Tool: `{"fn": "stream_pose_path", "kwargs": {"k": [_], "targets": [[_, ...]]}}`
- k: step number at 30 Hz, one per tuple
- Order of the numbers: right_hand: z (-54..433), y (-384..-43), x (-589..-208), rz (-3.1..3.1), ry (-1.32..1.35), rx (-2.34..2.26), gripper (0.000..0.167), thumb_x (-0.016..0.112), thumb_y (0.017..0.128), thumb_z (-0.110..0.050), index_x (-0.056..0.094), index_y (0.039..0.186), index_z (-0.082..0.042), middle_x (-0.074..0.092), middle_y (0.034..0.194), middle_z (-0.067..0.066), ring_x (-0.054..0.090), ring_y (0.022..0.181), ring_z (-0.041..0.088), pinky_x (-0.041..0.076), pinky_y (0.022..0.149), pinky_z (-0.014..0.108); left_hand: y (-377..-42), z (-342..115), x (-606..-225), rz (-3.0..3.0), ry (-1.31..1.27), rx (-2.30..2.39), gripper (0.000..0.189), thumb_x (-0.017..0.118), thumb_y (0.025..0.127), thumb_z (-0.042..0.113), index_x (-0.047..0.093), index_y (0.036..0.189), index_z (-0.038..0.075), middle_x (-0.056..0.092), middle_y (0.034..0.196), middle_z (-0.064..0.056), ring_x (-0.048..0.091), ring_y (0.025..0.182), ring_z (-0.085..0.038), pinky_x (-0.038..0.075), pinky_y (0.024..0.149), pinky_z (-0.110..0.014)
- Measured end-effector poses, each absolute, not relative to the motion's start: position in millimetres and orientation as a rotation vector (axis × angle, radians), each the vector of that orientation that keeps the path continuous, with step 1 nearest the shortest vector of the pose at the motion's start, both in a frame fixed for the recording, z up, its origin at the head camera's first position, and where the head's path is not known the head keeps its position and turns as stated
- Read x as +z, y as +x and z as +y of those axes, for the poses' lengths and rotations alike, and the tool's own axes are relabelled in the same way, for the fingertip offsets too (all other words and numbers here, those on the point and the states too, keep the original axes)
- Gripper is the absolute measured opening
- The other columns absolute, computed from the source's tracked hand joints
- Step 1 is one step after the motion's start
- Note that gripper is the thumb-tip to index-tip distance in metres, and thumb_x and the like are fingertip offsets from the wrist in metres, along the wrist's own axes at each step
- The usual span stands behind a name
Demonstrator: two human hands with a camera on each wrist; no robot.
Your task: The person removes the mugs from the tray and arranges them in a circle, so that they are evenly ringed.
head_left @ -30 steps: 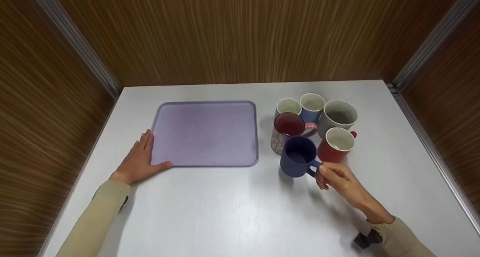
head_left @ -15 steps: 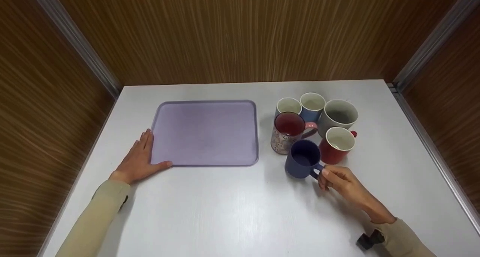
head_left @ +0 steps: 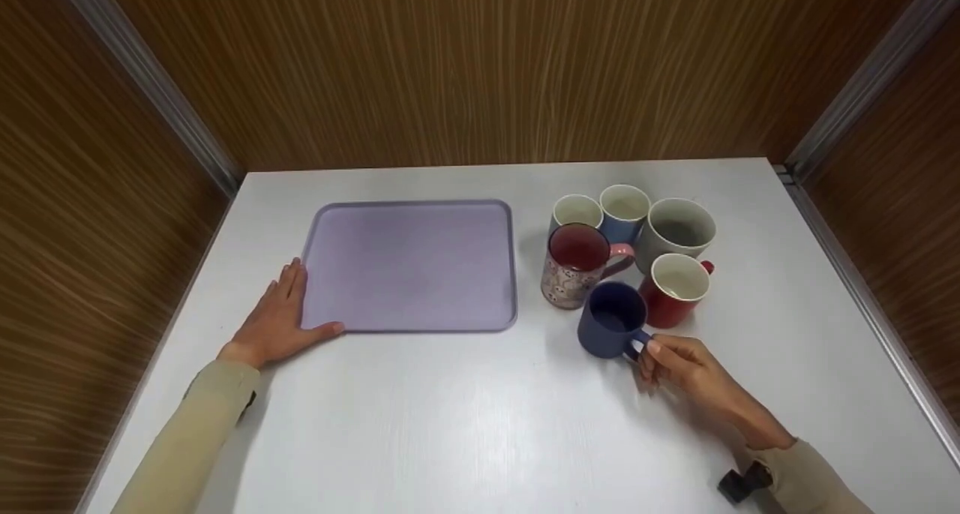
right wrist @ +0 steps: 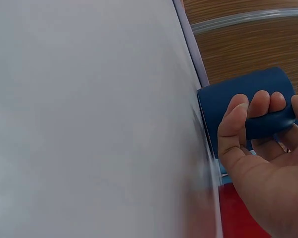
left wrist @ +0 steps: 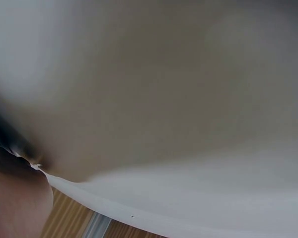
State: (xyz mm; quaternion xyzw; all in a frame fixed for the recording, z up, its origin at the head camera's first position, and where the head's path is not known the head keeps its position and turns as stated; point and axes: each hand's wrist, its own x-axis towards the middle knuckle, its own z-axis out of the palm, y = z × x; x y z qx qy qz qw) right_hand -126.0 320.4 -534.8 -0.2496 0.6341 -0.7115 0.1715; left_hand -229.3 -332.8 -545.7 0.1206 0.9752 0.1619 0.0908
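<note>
My right hand grips the handle of a dark blue mug, fingers curled through it, as the right wrist view also shows. The blue mug stands upright at the front of a cluster of mugs. Just behind it are a patterned mug with a red inside and pink handle, and a red mug with a white inside. On the left, my left hand lies flat at the near left corner of a purple tray, its thumb along the front edge and its fingers along the left side.
A grey mug and two blue mugs with pale insides, one and the other, stand at the back of the cluster. Wood-grain panels wall the white table at the back and both sides.
The blue mug and my right hand have shifted slightly right and toward me, and the mug has come down close to the table. My left hand and the tray stay put.
</note>
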Motion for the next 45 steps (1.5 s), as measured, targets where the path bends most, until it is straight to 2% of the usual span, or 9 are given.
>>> {"fn": "stream_pose_path", "kwargs": {"k": [6,13,19,23,28,32,38,45], "targets": [[322.1,-126.3,-534.8,1.802,-0.688,-2.020,0.035,0.032,0.116,-0.001,0.048,0.096,0.022,0.052,0.087,0.026,0.061,0.076,0.029,0.059,0.070,0.030,-229.8,-334.4,-545.4,2.902,0.356,0.486,0.133,0.063,0.089,0.082,-0.003,0.169,-0.003,-0.009,0.179,-0.020,-0.003,0.166,-0.042,0.007,0.134,-0.061],[325.2,-125.0,-530.6,1.944,-0.655,-1.903,0.034,0.035,0.116,-0.003,0.054,0.098,0.018,0.057,0.088,0.034,0.067,0.078,0.026,0.060,0.070,0.032,-229.1,-333.8,-547.1,2.904,0.347,0.492,0.134,0.064,0.088,0.083,-0.002,0.170,-0.002,-0.008,0.179,-0.020,-0.002,0.166,-0.042,0.008,0.134,-0.061],[326.8,-119.7,-519.5,2.367,-0.533,-1.630,0.027,0.049,0.114,-0.008,0.071,0.104,0.004,0.076,0.095,0.022,0.072,0.082,0.017,0.062,0.072,0.029,-227.6,-332.8,-547.9,2.893,0.353,0.487,0.134,0.062,0.089,0.084,-0.002,0.169,-0.002,-0.008,0.179,-0.020,-0.004,0.167,-0.041,0.007,0.135,-0.060],[323.2,-114.8,-513.4,2.607,-0.455,-1.560,0.015,0.065,0.106,-0.005,0.077,0.108,0.003,0.080,0.098,0.016,0.076,0.085,0.009,0.063,0.076,0.022,-226.6,-332.8,-548.1,2.890,0.349,0.475,0.134,0.061,0.089,0.085,-0.002,0.169,-0.003,-0.008,0.179,-0.020,-0.003,0.167,-0.041,0.006,0.135,-0.060],[318.8,-113.9,-509.1,2.849,-0.367,-1.527,0.014,0.073,0.099,-0.001,0.081,0.111,0.003,0.082,0.100,0.017,0.075,0.086,-0.001,0.058,0.077,0.010,-228.2,-333.3,-547.2,2.899,0.358,0.481,0.134,0.062,0.089,0.083,-0.002,0.169,-0.003,-0.007,0.179,-0.021,-0.003,0.167,-0.042,0.007,0.135,-0.060],[318.9,-115.3,-507.3,2.924,-0.318,-1.535,0.016,0.075,0.097,0.002,0.081,0.111,0.005,0.081,0.103,0.022,0.075,0.082,-0.003,0.058,0.073,0.009,-229.5,-334.0,-547.0,2.898,0.362,0.483,0.134,0.062,0.089,0.082,-0.002,0.169,-0.004,-0.008,0.179,-0.022,-0.003,0.166,-0.042,0.007,0.135,-0.060],[320.9,-117.7,-506.5,3.000,-0.243,-1.533,0.019,0.077,0.095,0.003,0.080,0.114,0.006,0.079,0.104,0.027,0.068,0.085,-0.018,0.055,0.073,0.005,-230.2,-335.2,-546.6,2.896,0.358,0.474,0.133,0.062,0.090,0.082,-0.003,0.169,-0.003,-0.008,0.179,-0.021,-0.003,0.167,-0.041,0.007,0.135,-0.060],[321.4,-121.2,-508.9,3.067,-0.206,-1.550,0.019,0.079,0.093,0.003,0.081,0.112,0.006,0.079,0.102,0.027,0.066,0.085,-0.020,0.054,0.072,0.004,-230.2,-335.8,-547.0,2.887,0.357,0.465,0.133,0.061,0.090,0.083,-0.003,0.169,-0.003,-0.009,0.179,-0.020,-0.004,0.167,-0.041,0.007,0.135,-0.060]]}}
